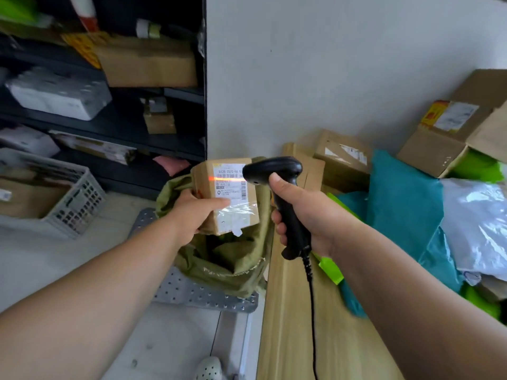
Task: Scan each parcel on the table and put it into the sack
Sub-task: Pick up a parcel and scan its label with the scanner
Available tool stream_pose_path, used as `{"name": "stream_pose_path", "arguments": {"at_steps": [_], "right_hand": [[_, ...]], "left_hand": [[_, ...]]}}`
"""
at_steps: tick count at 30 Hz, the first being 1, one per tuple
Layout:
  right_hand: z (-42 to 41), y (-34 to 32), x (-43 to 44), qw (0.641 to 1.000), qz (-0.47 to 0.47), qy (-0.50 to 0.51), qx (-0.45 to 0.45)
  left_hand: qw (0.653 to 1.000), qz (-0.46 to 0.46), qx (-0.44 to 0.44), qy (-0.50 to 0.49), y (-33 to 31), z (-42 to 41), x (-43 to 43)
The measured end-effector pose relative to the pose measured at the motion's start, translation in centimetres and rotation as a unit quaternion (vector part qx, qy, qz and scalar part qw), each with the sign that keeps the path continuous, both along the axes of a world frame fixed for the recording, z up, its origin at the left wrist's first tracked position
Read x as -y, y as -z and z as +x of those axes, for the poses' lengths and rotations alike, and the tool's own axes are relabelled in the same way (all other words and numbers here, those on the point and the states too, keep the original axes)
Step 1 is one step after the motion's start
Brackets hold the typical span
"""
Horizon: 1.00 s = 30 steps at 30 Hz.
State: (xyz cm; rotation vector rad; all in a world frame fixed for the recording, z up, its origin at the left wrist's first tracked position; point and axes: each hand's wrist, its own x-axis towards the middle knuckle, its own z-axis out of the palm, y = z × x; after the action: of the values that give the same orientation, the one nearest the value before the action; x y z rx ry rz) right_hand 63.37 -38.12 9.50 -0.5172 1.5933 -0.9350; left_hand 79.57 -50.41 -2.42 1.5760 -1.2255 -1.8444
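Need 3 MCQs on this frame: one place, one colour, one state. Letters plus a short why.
1. Where is the small cardboard parcel?
A. On the table
B. Held above the sack's mouth
C. On the shelf

2. What colour is the sack?
A. Olive green
B. White
C. Blue

3. What is the scanner doing?
A. Lying on the floor
B. Hanging by its cable
C. Casting an orange line on the parcel's label

Answers: 1 B, the left hand holds it over the open sack. 2 A, its fabric is olive green. 3 C, gripped in the right hand, its beam crosses the barcode.
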Motion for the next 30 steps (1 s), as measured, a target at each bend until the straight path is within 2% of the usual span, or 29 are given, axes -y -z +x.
{"name": "stream_pose_path", "arguments": {"at_steps": [8, 14, 23, 30], "right_hand": [[0.9, 1.3, 3.9, 0.999, 0.039, -0.008, 0.013], [0.9, 3.5, 6.1, 0.998, 0.061, -0.013, -0.009], [-0.3, 7.0, 7.1, 0.994, 0.097, 0.045, 0.014], [-1.3, 10.0, 6.9, 0.992, 0.109, 0.066, -0.016]], "left_hand": [[0.999, 0.012, 0.039, -0.016, 2.4, 0.8, 2.9], [0.996, 0.024, 0.08, -0.011, 5.2, 0.7, 4.9], [0.991, 0.043, 0.124, -0.007, 9.9, -0.1, 7.7], [0.983, 0.058, 0.177, 0.007, 12.7, -1.9, 8.1]]}}
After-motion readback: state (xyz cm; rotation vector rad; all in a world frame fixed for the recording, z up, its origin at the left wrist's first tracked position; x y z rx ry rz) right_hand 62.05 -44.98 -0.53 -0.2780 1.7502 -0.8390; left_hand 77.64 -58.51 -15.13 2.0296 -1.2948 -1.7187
